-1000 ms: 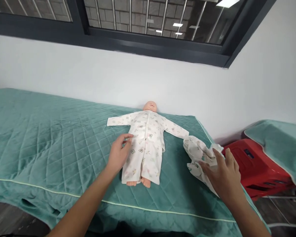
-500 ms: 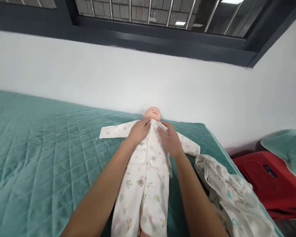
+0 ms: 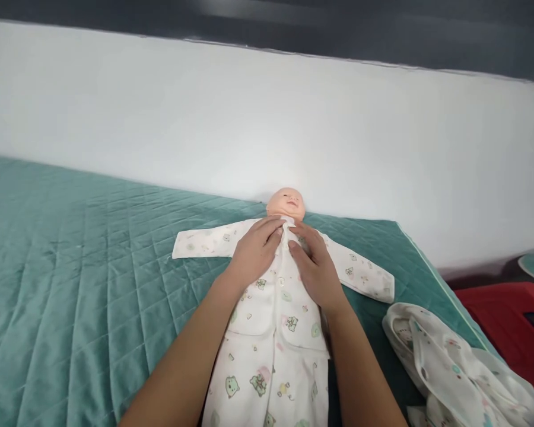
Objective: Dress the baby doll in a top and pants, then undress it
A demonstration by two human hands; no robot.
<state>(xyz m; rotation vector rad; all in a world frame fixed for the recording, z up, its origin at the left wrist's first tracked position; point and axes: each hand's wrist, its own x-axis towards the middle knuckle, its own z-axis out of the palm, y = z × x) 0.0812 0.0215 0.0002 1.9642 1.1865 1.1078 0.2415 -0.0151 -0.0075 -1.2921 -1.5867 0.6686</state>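
A baby doll (image 3: 286,203) lies on its back, its head close to the wall. It wears a white baby shirt (image 3: 302,308) printed with small animals, sleeves spread to both sides. Matching white trousers (image 3: 249,379) cover its legs. At the upper chest, my left hand (image 3: 260,246) is closed on one front edge of the shirt, just below the collar. My right hand (image 3: 314,261) grips the other front edge, its thumb and forefinger bent at the placket. The two front edges meet down the middle, with a button showing lower down. My fingertips partly cover the top of the placket.
A green quilted cover (image 3: 93,284) lies beneath the doll. To the right is a crumpled white printed cloth (image 3: 454,362). Beyond the cover's edge stands a red case (image 3: 507,320). A white wall (image 3: 204,118) rises behind the doll.
The view has tipped down and come closer, so the window has mostly left the picture. Both hands remain at the shirt's upper front, with the right fingers now nearer the placket.
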